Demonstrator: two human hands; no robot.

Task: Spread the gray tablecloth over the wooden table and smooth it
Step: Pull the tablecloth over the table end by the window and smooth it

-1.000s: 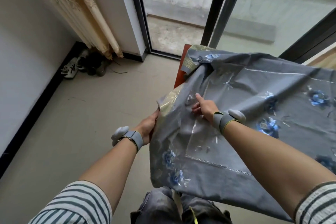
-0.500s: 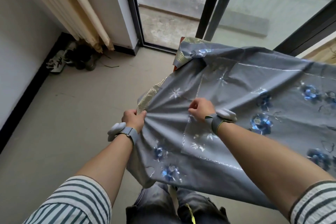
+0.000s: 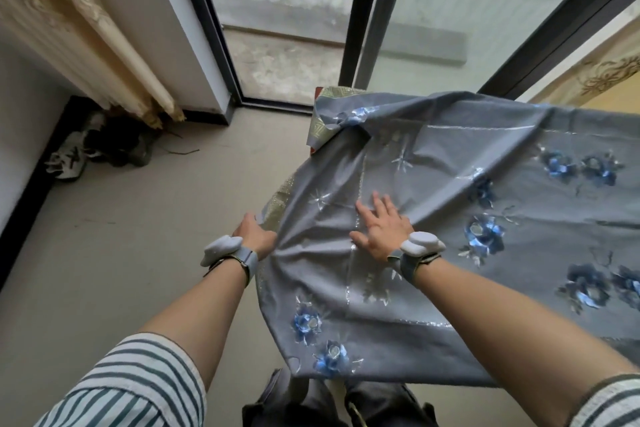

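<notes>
Cloth (image 3: 485, 184) lying over table, covering near-left corner and spreading right and away; table itself almost wholly hidden, only a red-brown sliver (image 3: 317, 94) showing at far-left corner. Far-left corner of cloth folded back on itself, pale gold underside up.

Right hand (image 3: 382, 227): half a second ago bunched on a pinch of fabric, now fingers spread, palm flat on cloth near the left edge. Nothing gripped. Creases fanning out from under the palm toward the right.

Left hand (image 3: 254, 234): closed on cloth's left edge where it hangs past the table, same hold as before, edge drawn lower and outward. Gathers radiating from this pinch.

Cloth sits flatter than a second ago; raised fold near the hands gone.

Judgement: draping largely done at this corner, smoothing begun. Right palm likely to sweep outward against left hand's tension. Remaining: folded far-left corner, ridges across middle. Risk: pull from left hand dragging whole cloth off-centre.

Shoes (image 3: 69, 159) on floor (image 3: 121, 236) by wall, well apart.
</notes>
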